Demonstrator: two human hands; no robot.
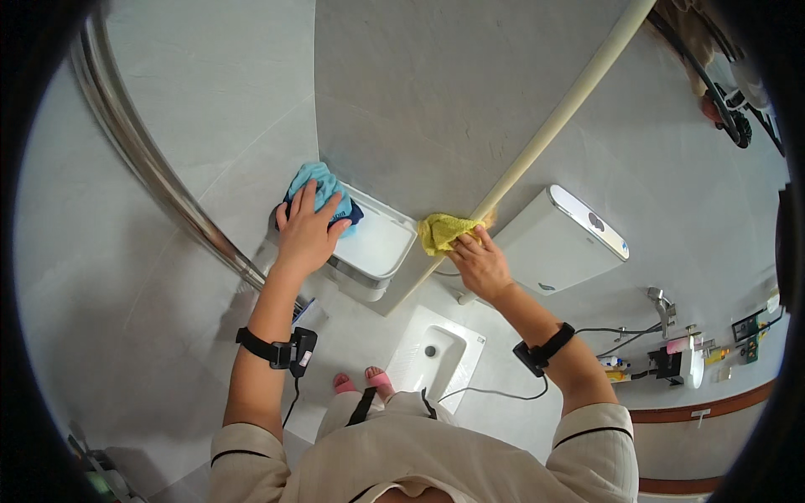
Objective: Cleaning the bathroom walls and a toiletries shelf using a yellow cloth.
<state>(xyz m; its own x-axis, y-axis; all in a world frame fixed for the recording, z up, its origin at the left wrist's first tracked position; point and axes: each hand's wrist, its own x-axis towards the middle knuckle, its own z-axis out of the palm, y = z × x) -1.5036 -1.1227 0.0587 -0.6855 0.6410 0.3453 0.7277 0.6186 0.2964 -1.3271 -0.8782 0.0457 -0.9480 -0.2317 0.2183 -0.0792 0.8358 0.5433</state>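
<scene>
A crumpled blue cloth [317,186] with dark navy parts lies over the left end of a white box [377,239], which has a flat, rimmed top. My left hand [306,230] rests on this cloth, its fingers spread apart over it. To the right, my right hand [480,261] is closed on a yellow cloth [444,234] against a long cream pipe [558,117]. Part of the yellow cloth is hidden behind my fingers. Between the two cloths, the bare white top of the box shows.
Right of the pipe, a white water tank [558,243] hangs on the grey wall. Below is a white squat toilet [432,352]. A curved metal rail [151,159] runs along the left. A tap [662,308] and several toiletries stand at right; black straps with cables circle both forearms.
</scene>
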